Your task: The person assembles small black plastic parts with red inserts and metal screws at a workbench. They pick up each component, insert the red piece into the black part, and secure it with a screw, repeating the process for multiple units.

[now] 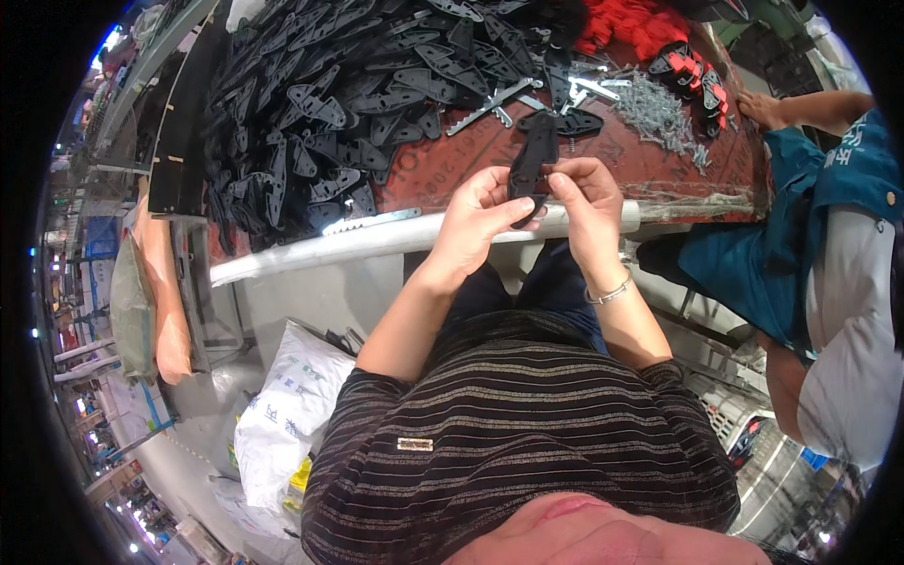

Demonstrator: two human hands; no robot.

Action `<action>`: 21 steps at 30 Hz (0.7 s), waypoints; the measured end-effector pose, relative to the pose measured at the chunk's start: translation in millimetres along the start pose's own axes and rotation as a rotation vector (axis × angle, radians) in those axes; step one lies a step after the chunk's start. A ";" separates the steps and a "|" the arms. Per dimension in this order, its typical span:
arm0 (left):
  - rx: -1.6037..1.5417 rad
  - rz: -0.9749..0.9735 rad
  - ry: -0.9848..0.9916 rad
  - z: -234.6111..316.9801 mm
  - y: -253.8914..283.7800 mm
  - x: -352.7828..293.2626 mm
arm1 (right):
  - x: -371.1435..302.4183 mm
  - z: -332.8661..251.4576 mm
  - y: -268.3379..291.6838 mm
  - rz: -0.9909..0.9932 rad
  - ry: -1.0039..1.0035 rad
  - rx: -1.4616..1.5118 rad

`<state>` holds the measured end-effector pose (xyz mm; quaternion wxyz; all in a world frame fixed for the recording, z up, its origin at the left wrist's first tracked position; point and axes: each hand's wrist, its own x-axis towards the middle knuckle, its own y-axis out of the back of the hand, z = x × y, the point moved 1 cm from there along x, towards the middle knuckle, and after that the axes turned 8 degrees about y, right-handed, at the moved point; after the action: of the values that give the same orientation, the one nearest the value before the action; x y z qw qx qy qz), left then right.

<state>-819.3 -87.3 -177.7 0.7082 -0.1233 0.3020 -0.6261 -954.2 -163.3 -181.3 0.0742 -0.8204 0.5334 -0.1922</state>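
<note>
- While both hands work above the counter's (659, 174) near edge, the left hand (476, 221) pinches a black handle (532, 160) from the side.
- Right hand (589, 193) clamps its other side, holding it upright, perhaps for inspection.
- Black handles (320, 104) are heaped at the far left; screws (659, 113) lie far right, within reach.

Your left hand (476, 221) and right hand (586, 202) pinch a black plastic handle piece (530, 165) between them above the reddish-brown worktable (640, 160). A heap of matching black plastic pieces (358, 94) covers the table's left; grey metal screws (659, 113) lie right, near a co-worker's hand (761, 108).
</note>
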 end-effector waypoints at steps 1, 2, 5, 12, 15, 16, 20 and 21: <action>-0.009 0.010 -0.005 -0.5 0.6 -0.3 | 0.7 0.6 0.1 0.006 -0.011 0.017; -0.016 0.019 -0.007 -1.5 1.6 -0.2 | 1.5 -0.6 -1.9 0.023 -0.043 0.062; 0.009 0.014 -0.031 -4.8 5.1 2.3 | -0.1 3.1 0.6 0.011 -0.046 -0.021; 0.042 0.028 -0.065 -4.8 3.4 3.8 | -0.8 7.2 1.7 0.052 -0.073 0.067; 0.042 0.039 -0.036 -6.2 1.1 3.9 | -0.4 8.3 2.8 0.089 -0.108 0.114; 0.047 0.041 -0.037 -7.1 0.6 4.2 | -0.7 7.3 2.1 0.080 -0.109 0.099; 0.069 0.043 -0.034 -8.0 -1.4 4.2 | 0.5 7.4 8.5 0.003 -0.078 0.043; 0.075 0.043 -0.033 -7.1 -2.1 3.9 | 0.5 6.6 8.5 0.006 -0.075 0.053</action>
<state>-824.9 -90.0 -183.2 0.7305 -0.1007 0.2693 -0.6195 -958.6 -167.9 -190.1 0.1165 -0.8230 0.5276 -0.1752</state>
